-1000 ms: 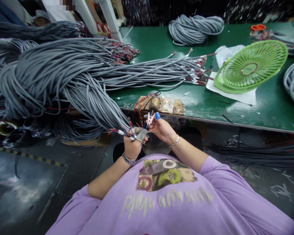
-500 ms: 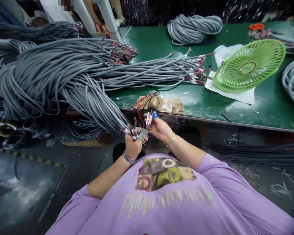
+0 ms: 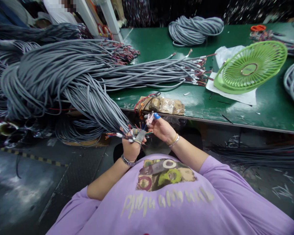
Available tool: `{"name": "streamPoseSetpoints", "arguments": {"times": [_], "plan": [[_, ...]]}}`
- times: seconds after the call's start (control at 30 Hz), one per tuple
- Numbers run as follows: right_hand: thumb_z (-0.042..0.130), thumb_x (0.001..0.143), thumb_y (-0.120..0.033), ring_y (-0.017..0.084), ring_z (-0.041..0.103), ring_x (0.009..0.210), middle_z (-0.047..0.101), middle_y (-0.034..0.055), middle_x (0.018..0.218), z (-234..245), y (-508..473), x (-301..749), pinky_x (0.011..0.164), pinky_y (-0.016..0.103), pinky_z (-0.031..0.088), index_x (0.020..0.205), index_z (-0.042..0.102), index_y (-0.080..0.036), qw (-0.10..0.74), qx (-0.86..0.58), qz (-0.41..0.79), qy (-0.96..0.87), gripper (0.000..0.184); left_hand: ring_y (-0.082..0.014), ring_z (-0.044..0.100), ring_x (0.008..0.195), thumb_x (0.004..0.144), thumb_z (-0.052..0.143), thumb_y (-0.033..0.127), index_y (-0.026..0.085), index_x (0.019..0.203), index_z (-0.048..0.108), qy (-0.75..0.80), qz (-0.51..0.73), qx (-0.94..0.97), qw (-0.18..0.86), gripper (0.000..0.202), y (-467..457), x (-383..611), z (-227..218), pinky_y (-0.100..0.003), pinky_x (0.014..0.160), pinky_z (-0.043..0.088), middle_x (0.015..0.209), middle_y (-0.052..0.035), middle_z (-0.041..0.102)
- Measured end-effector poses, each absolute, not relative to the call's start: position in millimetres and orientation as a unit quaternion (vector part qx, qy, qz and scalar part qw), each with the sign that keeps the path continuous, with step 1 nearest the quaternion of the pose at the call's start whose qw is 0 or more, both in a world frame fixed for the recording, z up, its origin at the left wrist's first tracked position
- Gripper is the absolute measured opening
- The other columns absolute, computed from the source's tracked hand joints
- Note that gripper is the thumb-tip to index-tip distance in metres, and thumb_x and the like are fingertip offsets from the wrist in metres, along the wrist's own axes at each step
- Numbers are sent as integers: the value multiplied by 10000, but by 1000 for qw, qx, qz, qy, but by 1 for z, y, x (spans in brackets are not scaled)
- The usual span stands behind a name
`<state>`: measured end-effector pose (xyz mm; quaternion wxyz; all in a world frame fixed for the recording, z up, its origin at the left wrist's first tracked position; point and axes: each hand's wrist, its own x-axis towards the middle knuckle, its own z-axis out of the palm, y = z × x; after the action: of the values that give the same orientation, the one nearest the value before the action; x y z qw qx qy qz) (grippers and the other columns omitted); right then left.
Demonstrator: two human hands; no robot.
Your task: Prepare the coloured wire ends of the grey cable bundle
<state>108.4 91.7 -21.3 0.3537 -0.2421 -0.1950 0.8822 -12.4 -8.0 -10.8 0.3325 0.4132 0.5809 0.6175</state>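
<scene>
My left hand point(image 3: 131, 150) is closed around the end of a grey cable, its thin coloured wires point(image 3: 144, 126) fanned out toward my right hand. A grey wrap point(image 3: 140, 135) lies over the thumb side of this hand. In my right hand point(image 3: 163, 131), a small pink clip-like tool point(image 3: 150, 119) is pinched between the fingertips, close to the wires. Whether it touches them I cannot tell. A blue cover point(image 3: 157, 116) sits on the right thumb. Beside my left hand hang the ends of a thick grey cable bundle point(image 3: 98, 101), one with a white sleeve point(image 3: 119, 135).
On the green table point(image 3: 196, 112) a taped wooden block point(image 3: 168, 105) with red and black leads lies at the front edge. Farther back are laid-out grey cables point(image 3: 152, 73), a coiled cable point(image 3: 196, 30) and a green fan point(image 3: 250, 68). Another person point(image 3: 60, 13) is at the upper left.
My left hand has tilted slightly, and a white-sleeved cable end now sticks out to its left. The pink clip has turned a little in my right hand.
</scene>
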Motion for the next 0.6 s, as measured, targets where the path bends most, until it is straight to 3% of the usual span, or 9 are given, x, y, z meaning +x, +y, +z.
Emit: {"name": "streamPoseSetpoints", "arguments": {"times": [0.4, 0.6], "plan": [[665, 859, -459, 79, 476, 555, 615, -13, 668, -15, 89, 102, 506, 187, 425, 793, 641, -173, 385, -256, 870, -173, 295, -84, 553, 417, 803, 680, 305, 156, 662, 634, 594, 598, 440, 308, 211, 1, -9, -16, -191, 426, 451, 516, 12, 623], [641, 879, -464, 93, 521, 593, 643, -2, 677, -17, 90, 99, 522, 194, 434, 883, 678, -176, 394, -278, 861, -160, 291, -84, 552, 422, 805, 670, 281, 160, 618, 620, 594, 584, 461, 307, 228, 1, -10, -15, -192, 440, 457, 511, 5, 626]]}}
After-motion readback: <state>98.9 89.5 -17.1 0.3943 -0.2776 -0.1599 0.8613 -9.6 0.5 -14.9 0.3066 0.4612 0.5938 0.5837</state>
